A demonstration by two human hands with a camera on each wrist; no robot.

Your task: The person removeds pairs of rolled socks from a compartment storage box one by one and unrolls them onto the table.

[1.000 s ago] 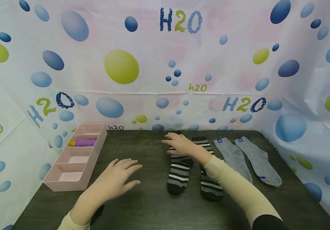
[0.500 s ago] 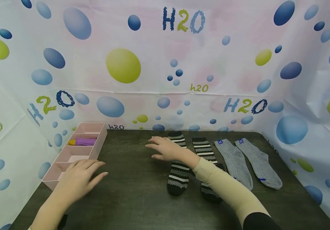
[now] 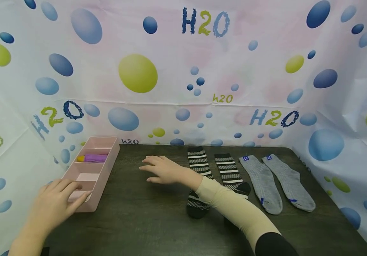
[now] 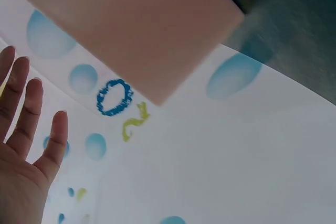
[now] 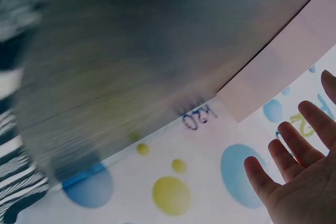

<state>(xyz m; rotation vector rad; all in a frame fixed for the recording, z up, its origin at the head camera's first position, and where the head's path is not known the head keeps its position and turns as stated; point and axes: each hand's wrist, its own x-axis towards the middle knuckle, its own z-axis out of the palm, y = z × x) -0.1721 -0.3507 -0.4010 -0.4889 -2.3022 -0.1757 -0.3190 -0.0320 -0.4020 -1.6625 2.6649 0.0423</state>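
Observation:
My left hand (image 3: pixel 53 202) hovers at the near left corner of a pink compartment box (image 3: pixel 101 185), partly covering its nearest compartment. Its fingers are extended and hold nothing; whether they touch the rim I cannot tell. Over the table between box and socks, my right hand (image 3: pixel 167 170) reaches left, fingers spread and nothing in them. Its forearm crosses above a pair of black-and-white striped socks (image 3: pixel 199 160), hiding part of them. Inside the box's second compartment from the back lies a rolled purple and yellow item (image 3: pixel 95 158). The right wrist view shows a striped sock (image 5: pixel 21 182) at its left edge.
Two grey socks (image 3: pixel 263 185) with blue marks lie flat on the right of the dark wooden table (image 3: pixel 145 227). A white sheet (image 3: pixel 170 46) printed with blue and green bubbles stands behind and along both sides.
Both hands have moved left: the left from the table to the box's near corner, the right from above the striped socks to the table beside them. Socks and box stay in place.

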